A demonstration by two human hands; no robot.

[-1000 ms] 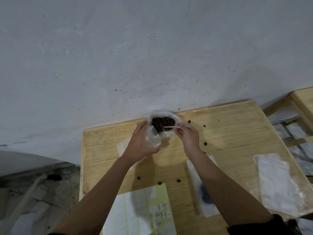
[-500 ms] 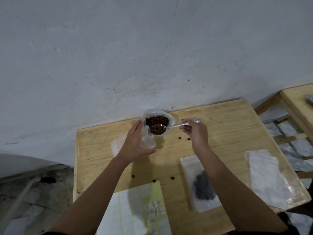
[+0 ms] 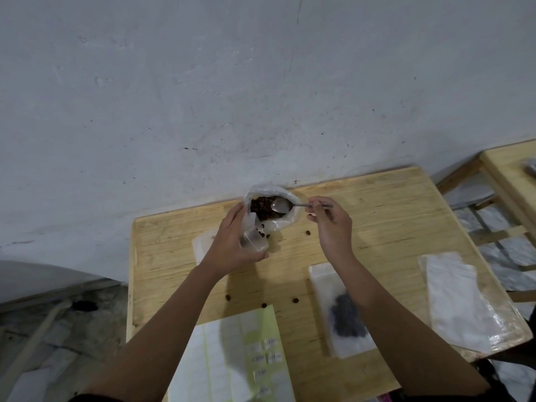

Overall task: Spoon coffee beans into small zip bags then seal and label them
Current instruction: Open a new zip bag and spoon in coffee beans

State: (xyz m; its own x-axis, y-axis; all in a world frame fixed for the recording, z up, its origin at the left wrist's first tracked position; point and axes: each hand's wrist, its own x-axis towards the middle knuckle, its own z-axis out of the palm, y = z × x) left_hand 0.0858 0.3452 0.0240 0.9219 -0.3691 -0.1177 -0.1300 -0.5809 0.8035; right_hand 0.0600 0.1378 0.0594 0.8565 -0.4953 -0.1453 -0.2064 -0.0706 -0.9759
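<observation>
1. Two bare hands are working over a wooden table. The left hand is gripping a small zip bag, with fingers and thumb curling round its sides.
2. The right hand is pinching the thin handle of a metal spoon. The spoon's bowl is looking empty and is hovering over the bean sack, an open plastic bag of dark coffee beans.
3. The small zip bag is being held in the air just beside the bean sack, near the table's far edge by the wall. It is clear, and a few beans seem to be sitting inside.
4. Its thin film is probably limp, light and slippery, so it is likely collapsing unless held. Gripping it near the mouth, at both sides, should keep it gaping for the spoon. The beans are hard and likely to roll if spilled.
5. Loose beans are lying scattered on the table. A filled bag is lying flat, partly under the right forearm.
6. Further right, empty bags are lying near the table's edge. A label sheet is lying nearest the person, between the forearms.
</observation>
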